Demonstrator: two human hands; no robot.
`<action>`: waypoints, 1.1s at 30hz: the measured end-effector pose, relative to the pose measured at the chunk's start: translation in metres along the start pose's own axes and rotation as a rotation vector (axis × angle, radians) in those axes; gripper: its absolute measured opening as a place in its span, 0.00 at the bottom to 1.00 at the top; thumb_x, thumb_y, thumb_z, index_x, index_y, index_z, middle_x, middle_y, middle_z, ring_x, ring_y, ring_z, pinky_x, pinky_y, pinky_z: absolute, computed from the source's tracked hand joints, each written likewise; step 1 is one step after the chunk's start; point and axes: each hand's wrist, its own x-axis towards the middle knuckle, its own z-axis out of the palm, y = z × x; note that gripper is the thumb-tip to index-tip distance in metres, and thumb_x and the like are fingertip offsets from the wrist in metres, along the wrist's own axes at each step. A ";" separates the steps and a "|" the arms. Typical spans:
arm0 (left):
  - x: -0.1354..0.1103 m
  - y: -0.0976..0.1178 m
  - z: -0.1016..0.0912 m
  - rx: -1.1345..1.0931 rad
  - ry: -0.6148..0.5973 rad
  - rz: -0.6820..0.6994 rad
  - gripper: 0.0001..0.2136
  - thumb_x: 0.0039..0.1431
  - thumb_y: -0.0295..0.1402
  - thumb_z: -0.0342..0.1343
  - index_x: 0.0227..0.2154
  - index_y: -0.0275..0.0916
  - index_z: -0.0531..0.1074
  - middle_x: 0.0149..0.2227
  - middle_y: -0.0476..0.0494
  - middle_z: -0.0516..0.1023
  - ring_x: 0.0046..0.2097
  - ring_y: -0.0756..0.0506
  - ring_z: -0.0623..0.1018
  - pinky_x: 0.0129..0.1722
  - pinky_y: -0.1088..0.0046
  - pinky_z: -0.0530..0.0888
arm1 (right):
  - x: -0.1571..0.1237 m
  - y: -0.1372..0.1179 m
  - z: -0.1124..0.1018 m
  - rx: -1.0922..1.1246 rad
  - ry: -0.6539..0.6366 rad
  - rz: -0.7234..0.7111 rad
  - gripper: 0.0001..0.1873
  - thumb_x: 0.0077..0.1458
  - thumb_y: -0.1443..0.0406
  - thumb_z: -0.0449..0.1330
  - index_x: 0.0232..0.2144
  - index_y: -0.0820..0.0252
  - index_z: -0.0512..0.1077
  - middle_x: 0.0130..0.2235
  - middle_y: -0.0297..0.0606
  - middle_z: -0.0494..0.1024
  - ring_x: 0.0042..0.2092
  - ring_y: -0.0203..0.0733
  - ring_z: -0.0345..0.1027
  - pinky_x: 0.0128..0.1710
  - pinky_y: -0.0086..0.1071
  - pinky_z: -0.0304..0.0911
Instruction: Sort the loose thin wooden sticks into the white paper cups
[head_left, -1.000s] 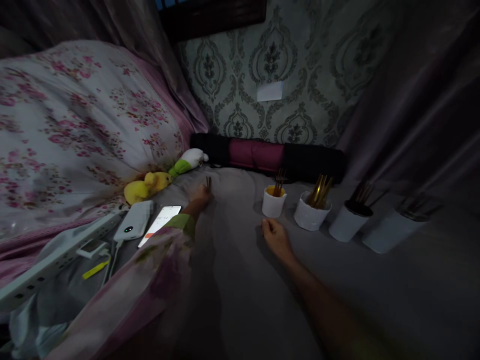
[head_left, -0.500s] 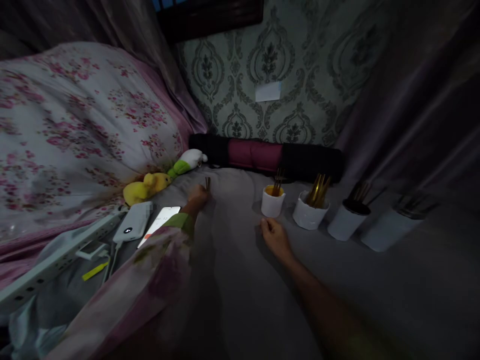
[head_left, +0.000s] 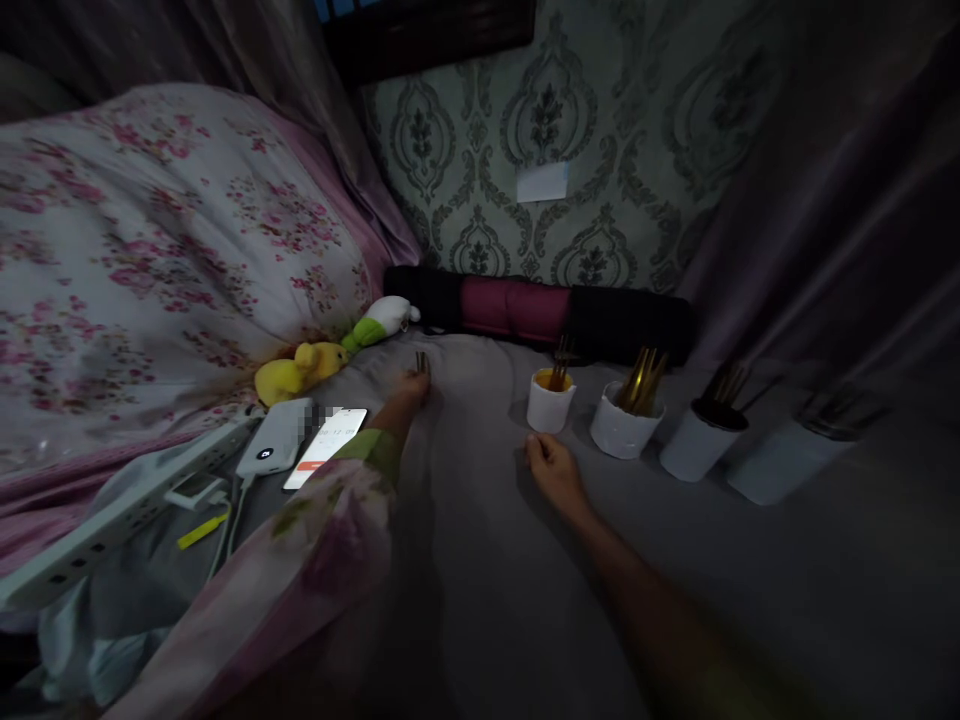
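My left hand [head_left: 409,388] rests on the grey bedsheet [head_left: 480,560] and is closed round a few thin sticks [head_left: 421,362] that poke up from its fingers. My right hand [head_left: 551,468] lies on the sheet just in front of a small white cup [head_left: 550,404] with a yellow inside and sticks in it; its fingers are curled, and nothing shows in them. To the right stand three more white cups [head_left: 620,428] holding sticks, in a row.
A phone [head_left: 326,435] with a lit screen and a white power bank [head_left: 275,450] lie left of my left arm, beside a power strip [head_left: 97,530]. A yellow plush toy [head_left: 296,370], a floral pillow [head_left: 150,260] and a dark bolster [head_left: 555,315] lie near the wall.
Both hands stay in the same place. Only the camera has shifted slightly.
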 end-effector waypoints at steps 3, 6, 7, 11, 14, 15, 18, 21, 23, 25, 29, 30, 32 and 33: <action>-0.009 0.002 0.009 -0.251 -0.008 -0.108 0.10 0.56 0.29 0.46 0.39 0.32 0.68 0.21 0.43 0.73 0.21 0.52 0.71 0.24 0.76 0.69 | 0.000 -0.002 -0.001 -0.011 -0.001 -0.005 0.18 0.54 0.56 0.46 0.22 0.60 0.67 0.23 0.35 0.69 0.27 0.38 0.63 0.28 0.28 0.54; -0.018 0.002 0.018 -0.474 -0.008 -0.171 0.08 0.55 0.26 0.47 0.36 0.32 0.68 0.19 0.46 0.71 0.20 0.53 0.70 0.25 0.76 0.70 | 0.001 -0.001 -0.001 -0.018 0.001 -0.016 0.19 0.54 0.56 0.47 0.23 0.61 0.68 0.24 0.36 0.70 0.27 0.38 0.63 0.28 0.29 0.54; -0.021 0.002 0.021 -0.540 -0.009 -0.186 0.07 0.54 0.25 0.47 0.34 0.32 0.68 0.19 0.46 0.70 0.19 0.53 0.69 0.25 0.76 0.70 | 0.001 0.000 -0.001 -0.015 -0.002 -0.019 0.19 0.54 0.55 0.46 0.23 0.61 0.68 0.24 0.36 0.70 0.27 0.38 0.62 0.28 0.29 0.54; -0.035 0.001 0.030 -0.782 -0.028 -0.203 0.04 0.52 0.22 0.48 0.28 0.32 0.67 0.19 0.46 0.69 0.21 0.53 0.70 0.25 0.77 0.70 | 0.002 0.002 -0.001 -0.005 -0.008 -0.032 0.19 0.54 0.55 0.46 0.25 0.61 0.70 0.23 0.36 0.70 0.27 0.38 0.62 0.27 0.28 0.53; -0.045 0.001 0.034 -0.923 -0.067 -0.198 0.04 0.49 0.19 0.50 0.25 0.32 0.66 0.21 0.47 0.69 0.22 0.54 0.70 0.27 0.78 0.70 | 0.003 0.002 0.000 -0.008 -0.006 -0.035 0.20 0.54 0.54 0.46 0.24 0.61 0.69 0.22 0.36 0.70 0.26 0.38 0.62 0.27 0.29 0.53; -0.049 0.000 0.035 -0.960 -0.083 -0.197 0.05 0.48 0.18 0.50 0.24 0.32 0.66 0.21 0.47 0.69 0.23 0.54 0.70 0.27 0.78 0.70 | 0.003 0.002 0.000 -0.006 -0.004 -0.037 0.20 0.54 0.54 0.46 0.23 0.61 0.69 0.22 0.36 0.70 0.26 0.38 0.62 0.27 0.29 0.53; -0.060 0.001 0.038 -1.050 -0.133 -0.200 0.06 0.48 0.16 0.49 0.24 0.32 0.66 0.22 0.47 0.69 0.23 0.55 0.70 0.28 0.79 0.70 | 0.002 0.001 0.000 -0.003 -0.002 -0.032 0.19 0.54 0.55 0.46 0.23 0.61 0.68 0.23 0.36 0.70 0.27 0.38 0.62 0.27 0.28 0.53; -0.072 0.002 0.042 -1.120 -0.187 -0.212 0.08 0.49 0.15 0.48 0.25 0.32 0.67 0.23 0.46 0.69 0.25 0.55 0.70 0.28 0.80 0.70 | 0.002 -0.001 0.000 -0.011 -0.002 -0.020 0.19 0.54 0.55 0.46 0.23 0.61 0.68 0.23 0.36 0.70 0.26 0.38 0.62 0.27 0.28 0.53; -0.082 0.004 0.044 -1.156 -0.223 -0.222 0.08 0.50 0.15 0.47 0.25 0.31 0.67 0.24 0.46 0.70 0.25 0.55 0.70 0.28 0.81 0.70 | 0.001 -0.003 -0.001 -0.013 0.002 -0.020 0.19 0.54 0.55 0.46 0.23 0.61 0.68 0.23 0.35 0.70 0.26 0.37 0.61 0.27 0.28 0.53; -0.092 0.006 0.046 -1.185 -0.255 -0.228 0.08 0.51 0.16 0.47 0.26 0.31 0.68 0.24 0.45 0.70 0.26 0.56 0.71 0.27 0.82 0.70 | 0.000 -0.004 -0.001 -0.003 0.006 -0.031 0.19 0.54 0.55 0.46 0.22 0.61 0.67 0.22 0.34 0.69 0.26 0.37 0.61 0.27 0.28 0.53; -0.111 0.009 0.047 -1.228 -0.312 -0.235 0.07 0.53 0.18 0.48 0.26 0.32 0.69 0.25 0.45 0.71 0.25 0.56 0.70 0.26 0.82 0.69 | -0.001 -0.005 -0.001 0.009 0.008 -0.049 0.19 0.55 0.55 0.46 0.21 0.60 0.66 0.21 0.33 0.68 0.26 0.37 0.61 0.28 0.27 0.54; -0.115 0.009 0.047 -1.235 -0.325 -0.236 0.07 0.54 0.18 0.48 0.26 0.32 0.69 0.25 0.45 0.71 0.25 0.56 0.70 0.25 0.82 0.69 | -0.002 -0.005 -0.001 0.007 0.008 -0.051 0.19 0.55 0.56 0.45 0.21 0.60 0.66 0.21 0.33 0.68 0.26 0.36 0.61 0.28 0.27 0.54; -0.122 0.010 0.048 -1.246 -0.344 -0.238 0.07 0.55 0.20 0.47 0.26 0.32 0.68 0.25 0.45 0.71 0.24 0.56 0.70 0.24 0.82 0.68 | -0.002 -0.005 -0.002 0.003 0.007 -0.063 0.19 0.55 0.56 0.46 0.21 0.60 0.66 0.21 0.33 0.68 0.27 0.36 0.61 0.28 0.27 0.53; -0.126 0.011 0.049 -1.249 -0.353 -0.238 0.07 0.55 0.20 0.47 0.26 0.32 0.68 0.26 0.45 0.71 0.24 0.56 0.70 0.24 0.83 0.67 | -0.002 -0.005 -0.002 0.001 0.006 -0.067 0.19 0.55 0.56 0.46 0.21 0.60 0.65 0.21 0.33 0.67 0.26 0.36 0.61 0.27 0.27 0.53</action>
